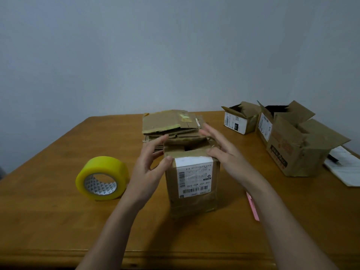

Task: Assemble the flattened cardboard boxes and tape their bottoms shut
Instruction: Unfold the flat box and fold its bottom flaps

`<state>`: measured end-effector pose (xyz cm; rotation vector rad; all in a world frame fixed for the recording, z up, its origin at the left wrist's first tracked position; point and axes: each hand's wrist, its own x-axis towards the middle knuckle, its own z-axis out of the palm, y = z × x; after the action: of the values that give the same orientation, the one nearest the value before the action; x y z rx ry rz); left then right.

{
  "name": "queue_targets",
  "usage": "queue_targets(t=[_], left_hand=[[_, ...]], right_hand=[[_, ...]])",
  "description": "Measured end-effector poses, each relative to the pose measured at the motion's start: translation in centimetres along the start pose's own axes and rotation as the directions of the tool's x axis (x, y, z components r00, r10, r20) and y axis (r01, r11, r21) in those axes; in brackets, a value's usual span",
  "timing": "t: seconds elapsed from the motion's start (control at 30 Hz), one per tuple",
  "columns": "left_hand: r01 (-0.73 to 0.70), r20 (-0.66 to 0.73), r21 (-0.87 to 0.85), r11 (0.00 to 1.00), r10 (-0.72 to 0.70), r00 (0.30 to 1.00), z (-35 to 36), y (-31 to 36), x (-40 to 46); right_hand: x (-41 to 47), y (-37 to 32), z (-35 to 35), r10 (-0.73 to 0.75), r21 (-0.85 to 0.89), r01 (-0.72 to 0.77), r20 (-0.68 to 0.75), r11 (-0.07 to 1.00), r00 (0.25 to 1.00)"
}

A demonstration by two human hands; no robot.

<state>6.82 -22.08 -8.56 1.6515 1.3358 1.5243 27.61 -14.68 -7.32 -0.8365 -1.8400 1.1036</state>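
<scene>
Two bare hands around the top of a small upright brown cardboard box with a white barcode shipping label (191,172) on its near face, standing near the middle of a wooden tabletop (48,211). Left hand (150,164) on the box's left side, thumb pressed against the upper left corner beside the label, fingers extended and reaching over toward the top flaps. Right hand (220,147) on the right side, fingers straight and spread, laid across the folded top flaps, thumb resting at the upper right edge. Neither hand curled round the box; both flat against it, with a dark gap showing between the flaps. Some motion blur on the fingertips. Directly behind the box, a stack of flattened brown cardboard boxes (171,123) with strips of old tape, lying flat. To the left, well apart from the box, a roll of yellow packing tape (102,178) tilted on its side, patterned core facing forward. Just right of the right forearm, a thin pink stick-like object (252,206) lying on the wood. At the far right, a small open cardboard box with a white label (240,119), and beside it a larger open cardboard box with red printing (292,145), flaps up. White papers (344,168) at the right edge. Plain grey wall (155,45) behind.
</scene>
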Motion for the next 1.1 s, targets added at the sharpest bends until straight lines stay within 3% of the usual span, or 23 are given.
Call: queue_targets(t=[0.2,0.3,0.43,0.63,0.93,1.1], left_hand=[[-0.007,-0.024,-0.061,0.998,0.005,1.000,0.2,-1.1,0.2],[0.051,0.002,-0.155,0.987,-0.051,0.999,0.5,-1.3,0.1],[0.010,0.009,-0.159,0.987,-0.009,1.000,0.6,-2.0,0.3],[0.199,0.049,-0.167,0.966,-0.193,0.980,1.6,-4.0,-0.6],[0.210,0.053,-0.180,0.961,-0.204,0.978,0.9,-4.4,-1.3],[0.248,0.113,-0.127,0.960,-0.235,0.965,1.0,-4.1,-0.9]], right_hand=[[-0.4,1.1,0.4,0.010,0.036,-0.009,-0.030,0.999,0.999],[-0.8,1.2,0.7,0.052,0.167,-0.051,0.000,0.985,0.999],[-0.9,1.9,0.8,-0.020,0.128,0.032,-0.089,0.991,0.996],[-1.7,3.6,1.4,0.177,0.110,-0.174,-0.021,0.979,0.984],[-2.7,3.6,1.5,0.141,0.093,-0.130,-0.125,0.987,0.982],[-2.7,3.3,1.6,0.152,0.037,-0.149,-0.102,0.988,0.983]])
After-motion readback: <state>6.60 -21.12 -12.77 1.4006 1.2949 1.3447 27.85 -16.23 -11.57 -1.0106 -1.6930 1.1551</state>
